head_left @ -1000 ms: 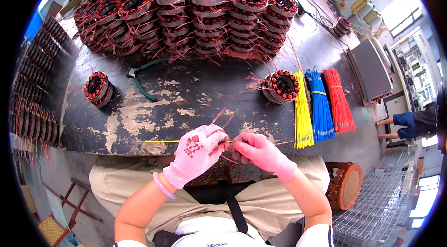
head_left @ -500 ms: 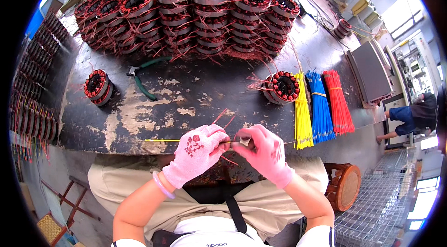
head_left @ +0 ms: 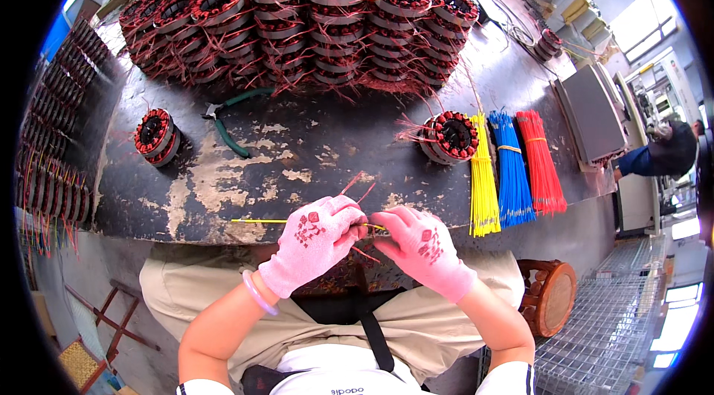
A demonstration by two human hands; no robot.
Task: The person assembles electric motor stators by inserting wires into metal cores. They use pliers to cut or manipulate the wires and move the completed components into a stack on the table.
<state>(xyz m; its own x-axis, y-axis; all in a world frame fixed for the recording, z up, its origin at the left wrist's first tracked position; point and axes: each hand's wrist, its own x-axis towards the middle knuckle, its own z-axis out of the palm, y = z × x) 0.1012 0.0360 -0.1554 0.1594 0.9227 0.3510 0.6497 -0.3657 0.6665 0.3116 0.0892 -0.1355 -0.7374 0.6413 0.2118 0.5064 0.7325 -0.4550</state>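
My left hand [head_left: 316, 240], in a pink glove, is closed on a thin yellow wire [head_left: 259, 221] just over the table's near edge. One end of the wire sticks out to the left; a short yellow piece shows between the hands. Thin dark red wires [head_left: 355, 185] poke out above and below my left fingertips. My right hand [head_left: 425, 250], also pink-gloved, has thumb and fingers pinched together at that short yellow piece, close to the left fingertips. Where the yellow and red wires meet is mostly covered by the fingers.
Stacked wound stators [head_left: 338, 30] fill the table's back. Smaller stator stacks stand left [head_left: 156, 138] and right [head_left: 450, 138]. Green-handled cutters [head_left: 232, 138] lie between. Yellow [head_left: 484, 179], blue [head_left: 513, 179] and red [head_left: 543, 172] wire bundles lie at right. A person [head_left: 666, 151] is far right.
My right hand has turned and its fingers have come down to the yellow wire, uncovering a short piece of it. My left hand holds nearly still. The person at far right has moved.
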